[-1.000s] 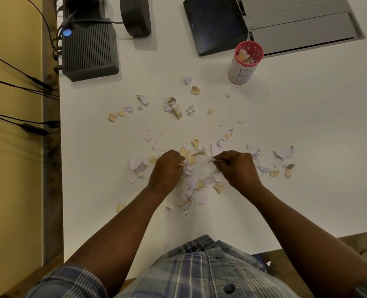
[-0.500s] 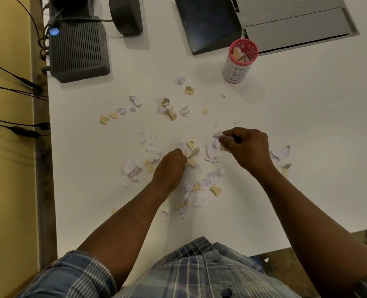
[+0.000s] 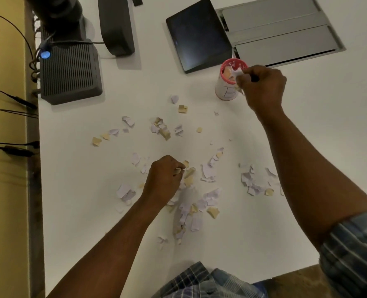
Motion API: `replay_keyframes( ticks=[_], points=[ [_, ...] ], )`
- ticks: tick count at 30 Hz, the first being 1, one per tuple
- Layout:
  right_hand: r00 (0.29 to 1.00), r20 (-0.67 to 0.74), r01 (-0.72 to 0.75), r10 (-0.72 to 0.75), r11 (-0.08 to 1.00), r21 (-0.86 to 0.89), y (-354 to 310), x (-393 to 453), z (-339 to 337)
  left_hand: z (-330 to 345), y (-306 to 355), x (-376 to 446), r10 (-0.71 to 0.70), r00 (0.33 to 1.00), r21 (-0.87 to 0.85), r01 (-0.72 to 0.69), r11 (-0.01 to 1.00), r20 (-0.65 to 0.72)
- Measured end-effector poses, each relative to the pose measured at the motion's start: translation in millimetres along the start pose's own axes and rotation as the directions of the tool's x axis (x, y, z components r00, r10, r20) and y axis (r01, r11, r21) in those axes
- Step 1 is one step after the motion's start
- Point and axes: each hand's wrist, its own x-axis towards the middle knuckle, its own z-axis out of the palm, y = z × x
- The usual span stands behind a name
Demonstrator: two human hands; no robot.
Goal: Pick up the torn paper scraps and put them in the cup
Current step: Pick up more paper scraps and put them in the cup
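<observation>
Now scraps (image 3: 238, 72) between right fingers (image 3: 246, 77).

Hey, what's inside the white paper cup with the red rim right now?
The white paper cup with the red rim holds tan and white torn paper scraps near its top. The right hand covers its right edge; deeper contents are hidden.

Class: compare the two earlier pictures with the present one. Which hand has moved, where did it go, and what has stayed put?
The right hand took a pinch of scraps from the middle pile, lifted away from the person and now holds them at the rim of the cup. The left hand stayed closed on scraps in the pile. The cup and the devices at the table's far edge have not moved.
</observation>
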Motion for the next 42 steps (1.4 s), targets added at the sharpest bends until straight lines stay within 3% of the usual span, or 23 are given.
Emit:
replay_keyframes(
  ticks=[5, 8, 13, 20, 23, 27, 30, 35, 38, 42],
  points=[
    [0.997, 0.041, 0.067, -0.059, 0.976, -0.21, 13, 50, 19, -4, 16, 19, 0.024, 1.0, -0.001, -0.024, 1.0, -0.012],
    [0.984, 0.153, 0.139, -0.09, 0.926, -0.35, 21, 73, 31, -2, 16, 24, -0.014, 1.0, 0.008, 0.014, 1.0, -0.011],
    [0.941, 0.336, 0.19, 0.034, 0.77, -0.609, 24, 96, 52, 2, 12, 21, -0.063, 0.998, 0.044, 0.062, 0.997, 0.005],
    [0.863, 0.469, 0.227, 0.188, 0.684, -0.693, 13, 108, 60, 3, 16, 25, -0.069, 0.997, 0.09, 0.066, 0.994, 0.041],
    [0.857, 0.483, 0.265, 0.181, 0.649, -0.713, 4, 111, 49, -4, 28, 40, -0.084, 0.996, 0.03, 0.083, 0.996, 0.024],
    [0.917, 0.397, 0.277, 0.035, 0.662, -0.696, 3, 98, 24, -18, 54, 77, -0.126, 0.992, -0.065, 0.127, 0.99, 0.006],
    [0.959, 0.251, 0.254, -0.133, 0.8, -0.543, 12, 72, 7, -25, 84, 111, -0.099, 0.995, -0.117, 0.097, 0.988, -0.004],
    [0.991, -0.005, 0.125, -0.135, 0.929, -0.349, 41, 12, -6, -18, 136, 169, 0.055, 0.996, -0.085, -0.061, 0.995, -0.071],
    [0.997, -0.006, 0.069, -0.072, 0.973, -0.222, 56, -34, -6, -1, 155, 208, 0.141, 0.987, 0.054, -0.137, 0.989, -0.074],
    [0.993, 0.118, 0.03, -0.006, 0.98, -0.196, 69, -84, 3, 24, 169, 249, 0.223, 0.974, 0.267, -0.207, 0.941, -0.03]
  ],
)
